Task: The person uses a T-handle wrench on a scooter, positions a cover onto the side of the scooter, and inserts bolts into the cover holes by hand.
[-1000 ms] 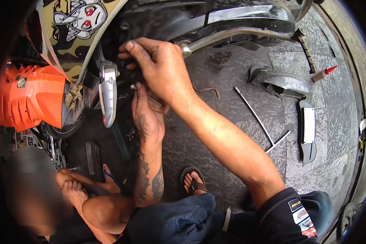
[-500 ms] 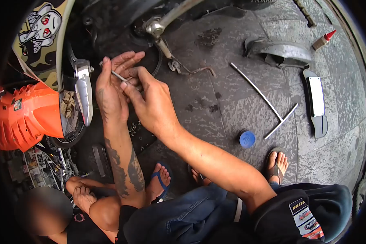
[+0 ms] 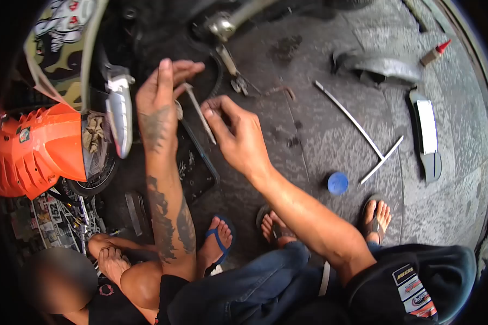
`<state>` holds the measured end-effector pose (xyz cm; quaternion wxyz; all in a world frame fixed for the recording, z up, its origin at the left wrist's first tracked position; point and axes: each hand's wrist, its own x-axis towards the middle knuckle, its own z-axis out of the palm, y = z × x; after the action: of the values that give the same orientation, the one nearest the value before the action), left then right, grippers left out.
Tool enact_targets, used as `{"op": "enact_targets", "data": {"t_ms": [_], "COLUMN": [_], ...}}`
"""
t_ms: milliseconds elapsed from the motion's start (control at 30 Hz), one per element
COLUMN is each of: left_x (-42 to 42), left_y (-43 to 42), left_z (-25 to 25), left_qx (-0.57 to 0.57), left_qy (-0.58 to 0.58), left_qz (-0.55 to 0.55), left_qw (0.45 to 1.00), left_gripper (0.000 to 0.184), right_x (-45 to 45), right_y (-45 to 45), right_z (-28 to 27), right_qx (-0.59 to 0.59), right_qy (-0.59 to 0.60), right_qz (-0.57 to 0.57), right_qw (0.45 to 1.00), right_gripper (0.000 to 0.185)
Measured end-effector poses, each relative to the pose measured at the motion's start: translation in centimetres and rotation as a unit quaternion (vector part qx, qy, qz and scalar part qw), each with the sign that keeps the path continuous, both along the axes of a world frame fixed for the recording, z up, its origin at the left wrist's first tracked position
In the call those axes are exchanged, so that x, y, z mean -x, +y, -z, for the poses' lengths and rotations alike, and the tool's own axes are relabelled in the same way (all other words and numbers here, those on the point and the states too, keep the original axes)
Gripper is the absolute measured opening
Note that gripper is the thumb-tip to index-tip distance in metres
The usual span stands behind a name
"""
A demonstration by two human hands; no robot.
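My right hand (image 3: 237, 130) pinches a long thin metal bolt or rod (image 3: 200, 114) between thumb and fingers. The rod slants from upper left to lower right, its upper end close to my left hand. My left hand (image 3: 161, 97), below which the forearm is tattooed, has its fingers stretched out and the thumb raised. A small pale round piece (image 3: 179, 110) shows at the edge of its palm; whether the hand holds it is unclear. Above the hands are dark motorcycle parts and a metal joint (image 3: 222, 28). Beneath them lies a dark tray (image 3: 212, 169) with small hardware.
On the floor lie a T-handle wrench (image 3: 355, 122), a blue round lid (image 3: 337, 183), a curved cover (image 3: 382, 69), a black-and-white part (image 3: 426, 130) and a red-tipped bottle (image 3: 435, 54). A person (image 3: 114, 281) sits at lower left, beside orange bodywork (image 3: 43, 146).
Both hands came down from the motorcycle parts and met around the rod. Since then my right hand has drawn away to the right with it. The camera view has also shifted.
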<state>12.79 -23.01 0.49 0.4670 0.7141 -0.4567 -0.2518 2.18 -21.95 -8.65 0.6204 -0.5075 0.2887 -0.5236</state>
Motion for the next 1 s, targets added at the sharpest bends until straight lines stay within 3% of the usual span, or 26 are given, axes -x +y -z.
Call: {"op": "enact_targets", "data": {"t_ms": [33,100,167,233,300,367,467,567,800,967,1000], "left_x": [-0.3,0.4,0.4,0.6,0.6,0.8,1.8,1.7,2.2,2.8,2.7], "left_y": [-0.3,-0.2,-0.2,-0.5,-0.5,-0.1,-0.4,-0.8,-1.2,-1.1,-1.0], "left_z": [0.3,0.7,1.1,1.6,1.9,2.0,1.8,1.9,2.0,1.5,1.5], "left_qx": [0.024,0.053,0.061,0.097,0.111,0.116,0.123,0.122,0.099,0.076,0.076], "left_qy": [0.024,0.091,0.155,0.163,0.174,0.188,0.129,0.120,0.084,0.058,0.062], "left_qz": [-0.007,-0.026,-0.033,-0.035,-0.029,-0.026,-0.013,-0.019,-0.009,-0.003,-0.001], "left_qw": [0.999,0.994,0.986,0.981,0.978,0.975,0.984,0.985,0.991,0.995,0.995], "left_gripper": [0.044,0.046,0.045,0.043,0.043,0.043,0.028,0.022,0.025,0.030,0.035], "right_x": [-0.4,-1.1,-2.1,-2.6,-2.4,-2.8,-2.4,-2.1,0.1,0.7,1.5], "right_y": [-0.5,-0.6,-1.2,-2.2,-3.0,-3.1,-4.0,-4.1,-4.3,-3.3,-3.0], "right_z": [-0.9,-2.4,-2.6,-2.8,-2.9,-2.9,-2.8,-2.5,-3.2,-2.2,-2.6], "right_qx": [0.027,-0.150,-0.160,-0.101,-0.134,-0.051,-0.073,-0.056,-0.013,0.053,0.022], "right_qy": [-0.005,-0.153,-0.208,-0.125,-0.108,-0.016,0.049,0.008,0.125,0.060,0.061], "right_qz": [-0.003,-0.105,-0.122,-0.095,-0.110,-0.023,0.033,0.111,0.072,0.081,0.054], "right_qw": [1.000,0.971,0.957,0.982,0.979,0.998,0.996,0.992,0.990,0.993,0.996], "right_gripper": [0.013,0.017,0.021,0.019,0.021,0.022,0.023,0.025,0.023,0.019,0.018]}}
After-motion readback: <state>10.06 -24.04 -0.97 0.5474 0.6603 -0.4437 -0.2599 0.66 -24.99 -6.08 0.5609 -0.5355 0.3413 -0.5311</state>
